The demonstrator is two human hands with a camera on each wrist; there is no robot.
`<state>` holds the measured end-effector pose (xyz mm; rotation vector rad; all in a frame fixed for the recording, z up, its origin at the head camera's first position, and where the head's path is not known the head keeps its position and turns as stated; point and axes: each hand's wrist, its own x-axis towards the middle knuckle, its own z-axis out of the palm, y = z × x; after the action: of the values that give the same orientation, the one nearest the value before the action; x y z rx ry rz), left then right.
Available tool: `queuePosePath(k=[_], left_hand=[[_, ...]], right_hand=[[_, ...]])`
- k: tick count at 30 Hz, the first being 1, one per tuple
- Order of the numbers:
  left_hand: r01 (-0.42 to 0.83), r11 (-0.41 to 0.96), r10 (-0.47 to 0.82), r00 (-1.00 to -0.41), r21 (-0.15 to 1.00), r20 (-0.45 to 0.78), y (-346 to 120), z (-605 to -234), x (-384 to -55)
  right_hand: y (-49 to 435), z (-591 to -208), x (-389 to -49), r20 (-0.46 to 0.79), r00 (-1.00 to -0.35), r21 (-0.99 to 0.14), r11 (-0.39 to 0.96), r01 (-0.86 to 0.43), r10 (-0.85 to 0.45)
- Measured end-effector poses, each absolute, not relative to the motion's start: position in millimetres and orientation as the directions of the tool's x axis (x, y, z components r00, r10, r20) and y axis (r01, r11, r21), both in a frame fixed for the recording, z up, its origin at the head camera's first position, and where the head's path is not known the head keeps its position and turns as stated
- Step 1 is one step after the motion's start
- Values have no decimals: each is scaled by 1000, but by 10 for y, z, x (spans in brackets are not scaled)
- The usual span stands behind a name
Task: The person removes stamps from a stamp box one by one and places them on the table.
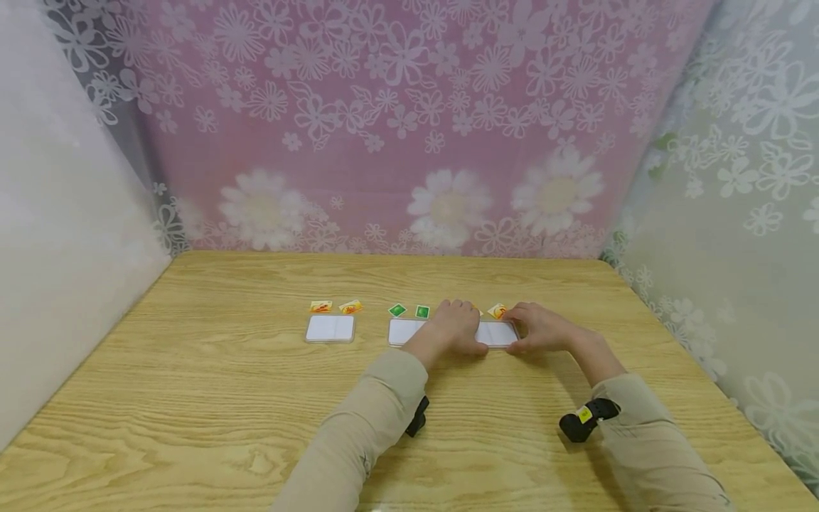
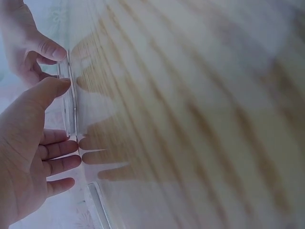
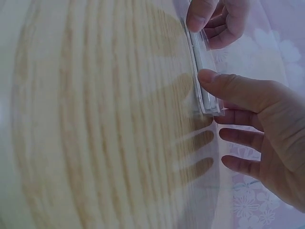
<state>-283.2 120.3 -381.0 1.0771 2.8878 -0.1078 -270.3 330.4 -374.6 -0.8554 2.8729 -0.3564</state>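
On the table lies a flat clear box with a white panel (image 1: 495, 333), its two ends between my hands. My left hand (image 1: 453, 327) holds the box's left end, thumb on the near edge and fingers on the far side. At the right end, my right hand (image 1: 542, 329) pinches the same box between thumb and forefinger; its other fingers are spread beyond the end in the right wrist view. A similar middle box (image 1: 404, 331) is partly hidden behind my left hand and forearm. Farther left sits another such box (image 1: 329, 328).
Behind the boxes lie small picture pieces: orange-yellow ones (image 1: 321, 306) at left, green ones (image 1: 397, 310) in the middle and another orange-yellow one (image 1: 497, 311) by my right fingers. Flowered curtains (image 1: 397, 142) enclose the wooden table (image 1: 224, 398) at back and sides.
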Motion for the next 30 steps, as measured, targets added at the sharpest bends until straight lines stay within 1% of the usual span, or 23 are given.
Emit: queuePosePath(k=[5,17,30], left_hand=[[653,757,648,-757,-40,-81,1202,-3810,-2833],[664,743,658,-748,-84,-90,1215,-3805,-2836],[671,728,665,-741,-138,-97,1198,-3782,-2791]], right_hand=[[3303,-3743,-2695,-52,-839,-258,819,-513,-542],[3286,-3760,-2676,-76,-855,-252,840,-481,-513],[3267,-3715,-2639,-36,-869,-161,861,-482,-493]])
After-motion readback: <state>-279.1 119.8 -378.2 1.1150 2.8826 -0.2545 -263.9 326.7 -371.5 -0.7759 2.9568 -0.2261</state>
